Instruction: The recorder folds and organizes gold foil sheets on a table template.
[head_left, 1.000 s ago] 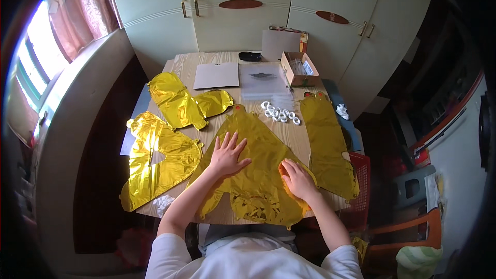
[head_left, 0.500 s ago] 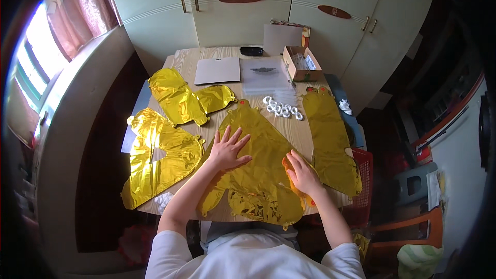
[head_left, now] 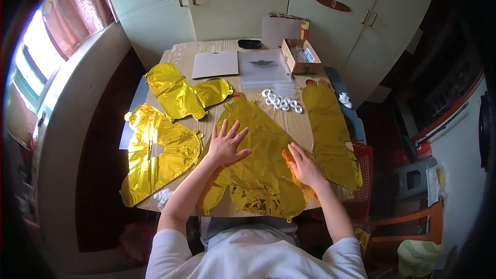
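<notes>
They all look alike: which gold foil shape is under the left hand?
The middle shape, widening downwards in view: the left hand rests on it, fingers spread. The upper left shape, lower left shape and right shape lie clear of that hand.

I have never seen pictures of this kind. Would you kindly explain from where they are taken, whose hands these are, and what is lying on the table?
There is no machine here: a person works with two bare hands. A wide fisheye camera worn on the head looks down, so straight edges bend near the rim. On the light wood-grain table lies a large flat gold foil shape. The left hand rests spread upon it. The right hand is at its right side, beside crumpled orange material; whether it grips this, I cannot tell. More gold foil pieces lie to both sides. Farther back are small white rings and an open brown cardboard box.
</notes>
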The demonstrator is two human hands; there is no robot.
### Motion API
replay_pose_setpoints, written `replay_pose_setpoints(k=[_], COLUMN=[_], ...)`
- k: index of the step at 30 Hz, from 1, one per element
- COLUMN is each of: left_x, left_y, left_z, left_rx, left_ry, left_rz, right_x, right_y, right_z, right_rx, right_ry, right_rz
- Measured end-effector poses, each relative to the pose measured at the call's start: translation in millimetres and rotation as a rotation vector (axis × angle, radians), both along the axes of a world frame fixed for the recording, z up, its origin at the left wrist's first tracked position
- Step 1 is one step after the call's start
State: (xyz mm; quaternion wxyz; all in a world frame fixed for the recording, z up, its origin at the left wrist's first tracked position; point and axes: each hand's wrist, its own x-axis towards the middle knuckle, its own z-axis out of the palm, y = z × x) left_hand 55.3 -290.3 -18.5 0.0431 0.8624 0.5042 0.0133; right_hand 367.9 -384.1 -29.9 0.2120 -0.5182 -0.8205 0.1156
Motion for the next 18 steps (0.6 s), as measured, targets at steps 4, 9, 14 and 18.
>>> replay_pose_setpoints(k=[4,9,14,18], left_x=[0.7,0.0,-2.3,-3.7], left_y=[-1.2,0.7,1.0,0.6], left_z=[-0.3,0.3,0.8,0.8], left_rx=[0.003,-0.001,-0.001,0.0], left_ry=[0.005,-0.006,0.006,-0.018], left_rz=[0.01,0.003,0.003,-0.007], right_x=[2.6,3.1,1.9,1.2], right_y=[2.0,1.1,1.9,1.5], right_z=[-3.9,-5.0,-5.0,-0.7], right_rx=[0.067,0.09,0.088,0.061], right_ry=[-0.01,-0.014,-0.024,-0.016], right_rz=[0.019,0.019,0.021,0.022])
